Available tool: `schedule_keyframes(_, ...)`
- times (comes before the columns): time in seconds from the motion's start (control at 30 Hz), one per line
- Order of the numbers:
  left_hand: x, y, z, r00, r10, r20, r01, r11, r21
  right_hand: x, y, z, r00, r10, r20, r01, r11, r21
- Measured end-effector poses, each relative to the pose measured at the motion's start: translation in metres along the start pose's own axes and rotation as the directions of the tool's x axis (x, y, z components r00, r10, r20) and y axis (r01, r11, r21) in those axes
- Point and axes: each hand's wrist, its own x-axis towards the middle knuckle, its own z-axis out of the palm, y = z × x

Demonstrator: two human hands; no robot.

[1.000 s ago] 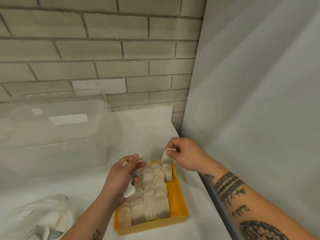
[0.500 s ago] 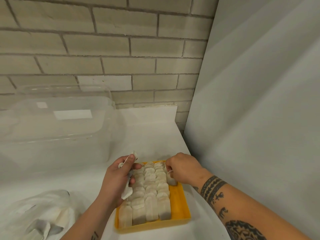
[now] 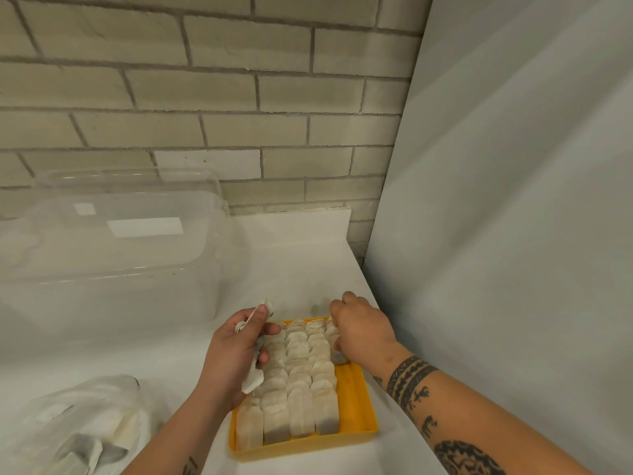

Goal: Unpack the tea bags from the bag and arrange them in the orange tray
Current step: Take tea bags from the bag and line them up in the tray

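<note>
No legible text, brand, number or sign is recorded. Two pale rectangular patches (image 3: pixel 145 228) are noted on the clear plastic container (image 3: pixel 102 279) (blank, or too washed out to read). The tattoo bands (image 3: pixel 411 373) on the right forearm are taken as pattern, not lettering. A small dark mark (image 3: pixel 190 467) on the left forearm is cut off at the frame edge and cannot be read. No print is made out on the tea bags (image 3: pixel 301 402).

2 bare forearms enter from bottom edge, right one tattooed with dark bands near wrist. Left hand (image 3: pixel 236 354) has back toward camera, fingers curled round spare tea bags (image 3: pixel 252 380), thumb and forefinger pinching upper end. Right hand (image 3: pixel 363 332) knuckles up, fingers bent downward, thumb tucked against single tea bag (image 3: pixel 339 357); fingertips hidden.
</note>
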Motion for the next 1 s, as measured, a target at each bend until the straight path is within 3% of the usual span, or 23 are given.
schedule_keyframes(0.3,-0.002,0.004,0.004,0.997,-0.035,-0.071,0.031,0.999,-0.044,-0.008,-0.003,-0.003,0.993,-0.011,-0.115,0.019,0.997,0.069)
schedule_keyframes(0.37,-0.004,0.007,0.005,0.993,-0.076,-0.090,0.065,0.991,-0.121,-0.018,-0.008,-0.006,0.978,-0.052,-0.203,0.095,0.974,0.207)
schedule_keyframes(0.47,-0.006,0.009,0.010,0.980,-0.195,-0.036,0.177,0.943,-0.282,-0.037,-0.022,-0.016,0.924,-0.217,-0.315,0.343,0.833,0.434)
schedule_keyframes(0.57,-0.013,0.008,0.020,0.944,-0.311,0.106,0.326,0.840,-0.433,-0.052,-0.038,-0.017,0.837,-0.393,-0.381,0.523,0.778,0.348)
schedule_keyframes(0.67,-0.026,0.008,0.035,0.913,-0.369,0.172,0.407,0.823,-0.396,-0.057,-0.040,-0.013,0.775,-0.429,-0.464,0.582,0.770,0.261)
schedule_keyframes(0.77,-0.036,0.009,0.044,0.919,-0.373,0.124,0.392,0.853,-0.343,-0.062,-0.033,-0.012,0.780,-0.369,-0.506,0.574,0.743,0.343)
schedule_keyframes(0.9,-0.037,0.007,0.040,0.934,-0.353,0.056,0.355,0.895,-0.272,-0.068,-0.020,-0.031,0.922,-0.045,-0.383,0.333,0.597,0.730)
schedule_keyframes(1.0,-0.042,0.007,0.035,0.944,-0.316,0.090,0.328,0.923,-0.203,-0.064,-0.008,-0.038,0.934,0.078,-0.349,0.244,0.572,0.783)
